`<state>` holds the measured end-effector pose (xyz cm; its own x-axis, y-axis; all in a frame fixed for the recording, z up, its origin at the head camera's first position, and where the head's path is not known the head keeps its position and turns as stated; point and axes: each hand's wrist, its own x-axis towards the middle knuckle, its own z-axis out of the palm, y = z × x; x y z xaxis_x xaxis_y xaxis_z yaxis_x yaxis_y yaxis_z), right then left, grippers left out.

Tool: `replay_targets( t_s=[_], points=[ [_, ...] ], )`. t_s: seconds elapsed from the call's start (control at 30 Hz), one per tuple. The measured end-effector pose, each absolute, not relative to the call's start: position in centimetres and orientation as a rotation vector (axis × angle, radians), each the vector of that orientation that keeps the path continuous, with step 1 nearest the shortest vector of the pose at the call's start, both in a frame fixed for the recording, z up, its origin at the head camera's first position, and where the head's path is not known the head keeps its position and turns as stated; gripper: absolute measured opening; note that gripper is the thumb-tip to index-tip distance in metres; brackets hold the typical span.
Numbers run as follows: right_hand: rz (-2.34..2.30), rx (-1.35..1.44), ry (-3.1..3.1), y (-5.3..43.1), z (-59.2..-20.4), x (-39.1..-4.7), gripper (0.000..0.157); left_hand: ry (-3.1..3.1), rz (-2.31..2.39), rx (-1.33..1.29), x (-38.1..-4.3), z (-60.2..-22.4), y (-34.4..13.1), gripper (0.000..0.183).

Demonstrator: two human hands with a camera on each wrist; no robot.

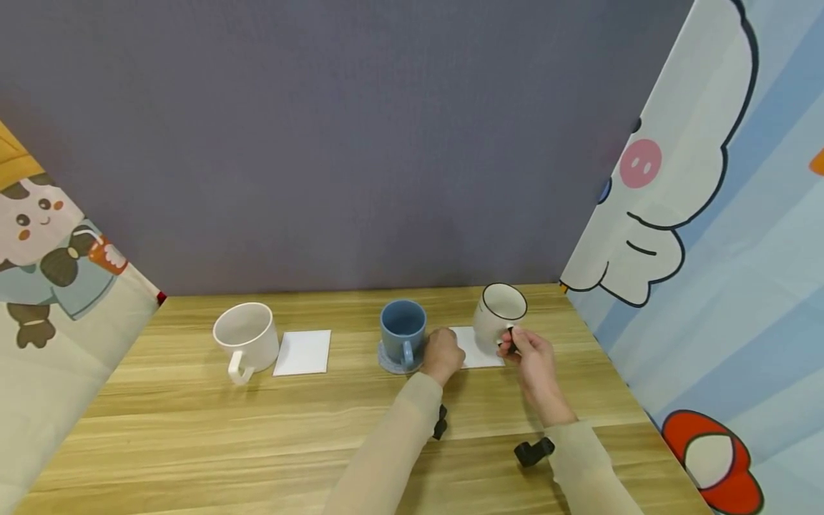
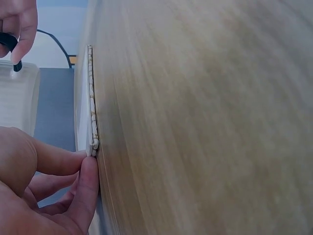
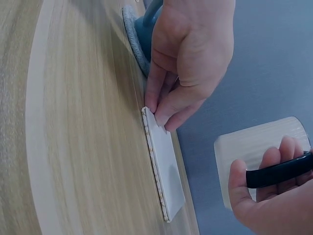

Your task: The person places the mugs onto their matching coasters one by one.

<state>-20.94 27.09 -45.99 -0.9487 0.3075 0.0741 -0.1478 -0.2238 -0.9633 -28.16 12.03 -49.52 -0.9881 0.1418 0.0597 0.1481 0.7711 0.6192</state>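
My right hand [image 1: 534, 365] grips the black handle [image 3: 279, 170] of a white mug [image 1: 491, 325] with a dark rim. In the right wrist view that mug hangs above the table, apart from a white square coaster [image 3: 168, 169]. My left hand [image 1: 444, 355] pinches the near corner of this coaster between thumb and fingers, as the left wrist view shows close up. Just left of that hand stands a blue mug [image 1: 399, 329] on a round grey-blue coaster [image 1: 388, 363], its handle toward me.
Farther left, a wide white mug [image 1: 254, 343] stands beside a second white square coaster [image 1: 302, 352]. A grey panel [image 1: 360, 157] rises behind the wooden table [image 1: 257, 443]. Printed cloth [image 1: 721, 300] hangs along the right side, and another printed cloth [image 1: 38, 386] along the left.
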Motion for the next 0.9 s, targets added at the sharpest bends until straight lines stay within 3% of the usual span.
replay_targets(
  t_s=[0.2,0.43,0.73,0.9],
  points=[
    [2.214,-0.219,-1.797,26.7,-46.0,-21.0,0.031,-2.97,-1.042,-0.223,-28.1,-49.3,12.0,0.016],
    [2.205,-0.241,-1.839,26.5,-46.8,-21.4,0.031,-2.96,-1.032,-0.234,-28.0,-49.3,11.9,0.024],
    [2.2,-0.264,-1.873,26.1,-47.1,-21.6,0.032,-2.952,-1.04,-0.227,-28.1,-49.4,11.9,0.018],
    [2.2,-0.273,-1.89,26.0,-47.3,-21.8,0.033,-2.947,-1.058,-0.228,-28.1,-49.5,12.0,0.025]
  ],
)
